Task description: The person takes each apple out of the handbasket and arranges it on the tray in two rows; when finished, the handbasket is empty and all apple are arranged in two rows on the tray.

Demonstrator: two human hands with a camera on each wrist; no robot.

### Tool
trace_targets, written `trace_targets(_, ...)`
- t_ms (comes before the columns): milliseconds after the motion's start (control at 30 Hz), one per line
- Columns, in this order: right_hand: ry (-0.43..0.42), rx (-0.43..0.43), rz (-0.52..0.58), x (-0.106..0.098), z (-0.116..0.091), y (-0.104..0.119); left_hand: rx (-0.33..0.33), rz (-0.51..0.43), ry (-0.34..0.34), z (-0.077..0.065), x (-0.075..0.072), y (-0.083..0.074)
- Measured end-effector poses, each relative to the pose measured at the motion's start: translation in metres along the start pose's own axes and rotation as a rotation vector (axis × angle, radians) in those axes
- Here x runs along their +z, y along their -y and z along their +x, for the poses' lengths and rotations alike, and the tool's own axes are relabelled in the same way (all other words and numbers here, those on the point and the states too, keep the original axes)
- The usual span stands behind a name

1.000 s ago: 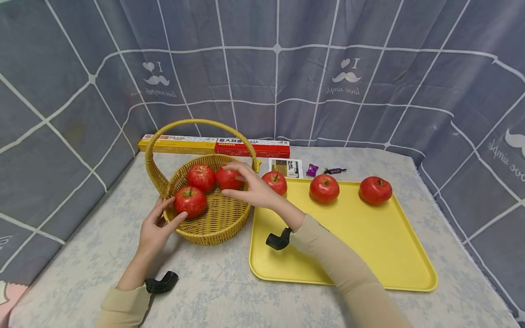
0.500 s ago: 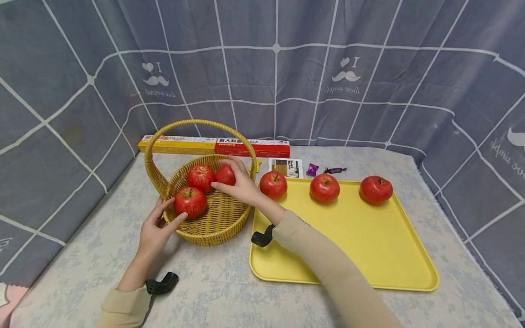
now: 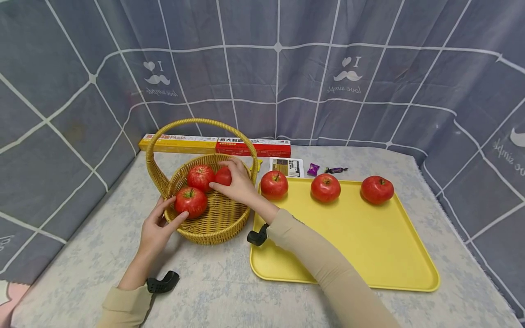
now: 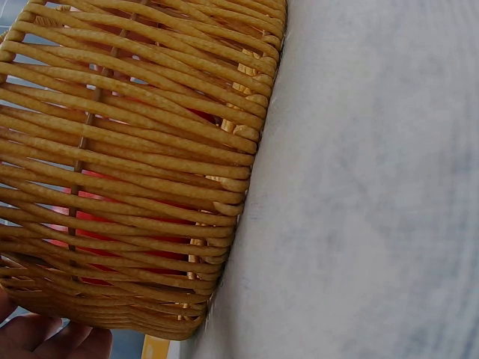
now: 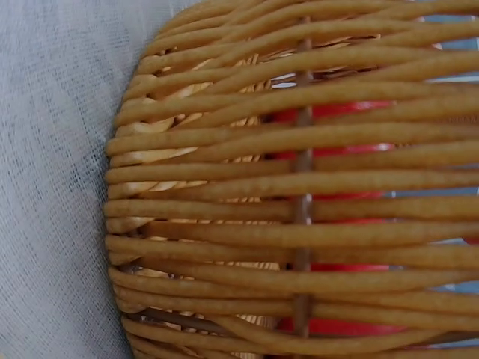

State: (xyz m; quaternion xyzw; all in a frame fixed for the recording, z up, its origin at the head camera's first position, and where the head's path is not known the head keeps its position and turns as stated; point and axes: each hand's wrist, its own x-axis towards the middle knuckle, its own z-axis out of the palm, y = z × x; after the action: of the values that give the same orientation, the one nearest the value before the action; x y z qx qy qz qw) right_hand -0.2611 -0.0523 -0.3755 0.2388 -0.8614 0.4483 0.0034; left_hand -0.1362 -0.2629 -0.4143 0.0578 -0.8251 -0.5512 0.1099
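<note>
With your R hand [image 3: 242,184] pinching the apple [image 3: 223,176] just L of frame ctr, L hand [image 3: 157,229] gripping the basket [image 3: 210,238], a hasty lift could snag the handle [image 3: 201,121].

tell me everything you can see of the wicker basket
The wicker basket is round, woven from yellow-brown strands resembling rattan, with gaps between them and one tall arched handle. It stands upright on the pale cloth, left of the yellow tray. Three red apples lie inside. The left hand grips its left side; the right hand holds the rightmost one.
</note>
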Motion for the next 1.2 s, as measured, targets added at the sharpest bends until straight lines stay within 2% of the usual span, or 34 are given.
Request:
trace_targets(133, 0.012, 0.014, 0.000, 0.001, 0.001, -0.001, 0.002, -0.004, -0.003, 0.000, 0.000, 0.001)
trace_targets(267, 0.088, 0.033, 0.017, 0.000, 0.002, -0.002, 0.005, -0.014, -0.002, 0.000, 0.001, 0.003)
trace_targets(433, 0.267, 0.028, 0.082, -0.005, 0.003, -0.003, 0.010, -0.028, -0.002, 0.002, 0.001, 0.006)
trace_targets(567, 0.466, -0.048, -0.041, -0.007, 0.002, -0.003, 0.011, -0.032, -0.004, 0.003, 0.001, 0.007)
trace_targets(667, 0.556, -0.153, -0.145, -0.006, -0.003, -0.001, 0.015, -0.035, -0.005, 0.002, 0.001, 0.006)
trace_targets(767, 0.556, -0.233, -0.145, -0.009, -0.012, 0.002, 0.016, -0.032, -0.010, 0.001, 0.001, 0.005)
trace_targets(900, 0.510, -0.305, 0.006, -0.022, -0.025, 0.009, 0.016, -0.016, -0.011, -0.001, 0.000, 0.004)
trace_targets(1033, 0.464, -0.391, 0.141, -0.046, -0.038, 0.019, 0.009, 0.012, -0.008, 0.000, 0.000, 0.002)
trace_targets(1200, 0.406, -0.426, 0.167, -0.085, -0.056, 0.025, 0.000, 0.024, -0.016, 0.000, 0.000, 0.001)
